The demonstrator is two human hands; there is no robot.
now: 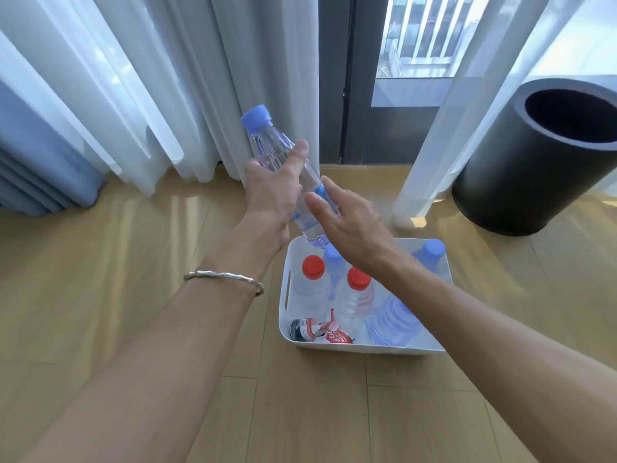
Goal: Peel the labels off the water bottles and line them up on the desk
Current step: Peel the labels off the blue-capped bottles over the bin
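Note:
My left hand (272, 192) grips a clear water bottle (277, 145) with a blue cap around its upper body, tilted with the cap up and to the left. Its blue label shows just below my fingers. My right hand (347, 218) is open, fingers spread, its fingertips at the bottle's lower half, touching or nearly touching the label. Below them a white basket (287, 292) sits on the wooden floor. It holds two red-capped bottles (314, 272), several blue-capped bottles (429, 252) and crumpled red labels (320, 330).
A black cylindrical bin (534, 168) stands open at the right. White curtains (150, 78) hang along the back, with a dark window frame between them. The floor around the basket is light wood. A silver bracelet (223, 277) circles my left wrist.

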